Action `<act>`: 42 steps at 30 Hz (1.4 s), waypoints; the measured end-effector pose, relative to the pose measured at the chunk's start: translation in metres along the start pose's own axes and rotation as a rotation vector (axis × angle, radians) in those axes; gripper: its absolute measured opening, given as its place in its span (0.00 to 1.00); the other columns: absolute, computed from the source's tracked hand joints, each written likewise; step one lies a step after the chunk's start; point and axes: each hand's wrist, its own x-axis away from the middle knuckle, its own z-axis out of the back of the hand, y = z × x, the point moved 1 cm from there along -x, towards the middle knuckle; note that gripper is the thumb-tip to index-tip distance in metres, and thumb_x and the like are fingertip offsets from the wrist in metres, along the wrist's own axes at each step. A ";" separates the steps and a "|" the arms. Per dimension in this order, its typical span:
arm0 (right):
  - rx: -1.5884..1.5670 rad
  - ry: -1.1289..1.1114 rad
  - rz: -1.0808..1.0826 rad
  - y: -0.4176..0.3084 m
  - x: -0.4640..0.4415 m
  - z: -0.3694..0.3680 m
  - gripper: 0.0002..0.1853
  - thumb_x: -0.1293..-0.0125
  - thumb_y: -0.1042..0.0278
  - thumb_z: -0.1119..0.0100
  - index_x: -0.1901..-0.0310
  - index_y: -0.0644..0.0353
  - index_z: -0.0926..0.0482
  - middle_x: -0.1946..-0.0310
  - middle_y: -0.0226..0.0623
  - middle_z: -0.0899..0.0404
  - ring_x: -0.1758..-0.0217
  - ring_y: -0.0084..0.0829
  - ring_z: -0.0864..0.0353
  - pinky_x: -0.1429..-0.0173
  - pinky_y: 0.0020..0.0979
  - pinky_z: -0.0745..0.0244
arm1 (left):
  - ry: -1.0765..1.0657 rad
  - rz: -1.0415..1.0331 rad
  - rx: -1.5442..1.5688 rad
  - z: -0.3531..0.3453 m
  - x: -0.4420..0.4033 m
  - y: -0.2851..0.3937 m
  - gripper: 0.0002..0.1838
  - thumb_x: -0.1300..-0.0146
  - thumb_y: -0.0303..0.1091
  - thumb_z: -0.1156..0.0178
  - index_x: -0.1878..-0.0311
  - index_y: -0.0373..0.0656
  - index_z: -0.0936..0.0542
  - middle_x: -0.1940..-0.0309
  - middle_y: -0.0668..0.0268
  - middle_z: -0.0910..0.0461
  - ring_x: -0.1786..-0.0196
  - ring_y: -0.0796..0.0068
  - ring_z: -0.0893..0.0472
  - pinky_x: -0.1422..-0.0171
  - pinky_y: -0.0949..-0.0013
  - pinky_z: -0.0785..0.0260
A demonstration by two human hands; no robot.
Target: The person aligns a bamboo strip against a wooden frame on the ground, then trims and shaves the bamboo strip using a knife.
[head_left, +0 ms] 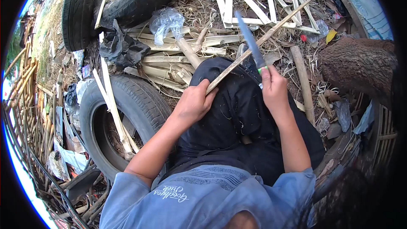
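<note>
My left hand [196, 101] is closed round the lower end of a long bamboo strip [258, 42], over my knee. The strip slants up and away to the right. In my right hand [272, 85] is a knife [251, 38] with a green handle, gripped with its long blade pointing forward. The blade crosses the strip in the view; whether they touch I cannot tell. Under both hands are my dark trousers [229, 114]. A pile of split bamboo pieces [169, 61] lies on the ground just beyond my left hand.
A tyre [95, 106] lies at the left with pale strips across it, and more tyres [80, 8] are at the back left. A lattice of bamboo strips [250, 21] is ahead. A thick trunk [356, 63] and a bamboo stick [303, 85] are at the right.
</note>
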 end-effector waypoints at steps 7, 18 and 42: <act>0.053 0.032 0.167 -0.009 0.001 -0.005 0.13 0.27 0.64 0.50 0.65 0.65 0.26 0.81 0.52 0.25 0.76 0.55 0.23 0.73 0.44 0.33 | 0.022 0.015 -0.010 0.002 -0.001 -0.002 0.15 0.34 0.37 0.42 0.68 0.34 0.30 0.78 0.42 0.27 0.68 0.36 0.27 0.67 0.51 0.35; -0.074 -0.067 0.252 0.000 0.023 -0.023 0.14 0.26 0.65 0.52 0.65 0.67 0.25 0.78 0.52 0.23 0.72 0.54 0.21 0.72 0.41 0.31 | 0.026 0.017 -0.023 0.002 0.001 -0.004 0.14 0.35 0.37 0.41 0.67 0.35 0.29 0.78 0.42 0.27 0.69 0.38 0.26 0.67 0.51 0.35; -0.559 -0.339 -0.093 0.021 0.020 -0.030 0.18 0.25 0.59 0.52 0.68 0.66 0.26 0.85 0.28 0.33 0.85 0.19 0.37 0.79 0.26 0.43 | 0.037 -0.007 -0.030 0.000 0.000 -0.004 0.13 0.35 0.36 0.41 0.67 0.35 0.28 0.79 0.42 0.27 0.71 0.38 0.26 0.69 0.54 0.35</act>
